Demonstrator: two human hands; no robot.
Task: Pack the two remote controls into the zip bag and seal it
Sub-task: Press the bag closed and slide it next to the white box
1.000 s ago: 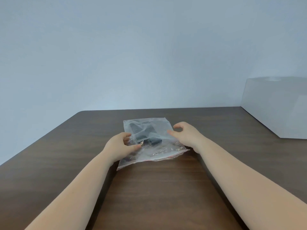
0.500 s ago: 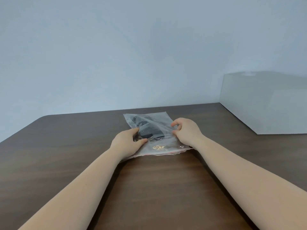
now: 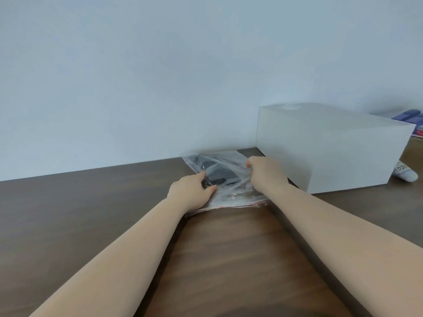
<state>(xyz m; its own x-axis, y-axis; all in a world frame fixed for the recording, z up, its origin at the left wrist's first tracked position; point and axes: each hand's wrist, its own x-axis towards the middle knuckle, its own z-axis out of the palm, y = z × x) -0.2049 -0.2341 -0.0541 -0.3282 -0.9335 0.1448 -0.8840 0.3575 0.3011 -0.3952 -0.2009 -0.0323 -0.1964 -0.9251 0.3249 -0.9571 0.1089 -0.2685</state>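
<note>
Table [image 3: 91,225]: big, dark brown wood. Everything sits on it.
White box [image 3: 332,152]: on the table, just right of the zip bag, on the right-hand side.
Zip bag [image 3: 231,193]: clear and crinkly, lying flat between the two hands. Its long side runs away from the person. The red zip edge is the end nearest the person.
Remote controls [image 3: 220,176]: dark shapes inside the bag, at its far end. I cannot tell two apart.
Left hand [image 3: 191,193]: on the bag's left side, fingers curled and pinching the plastic, touching the dark shapes through it.
Right hand [image 3: 264,173]: on the bag's right side, fingers bent, pinching the plastic.
Next move, I think: the zip edge lies behind both hands, toward the person, so the fingers must come back to press it shut. Both hands look about as near.
</note>
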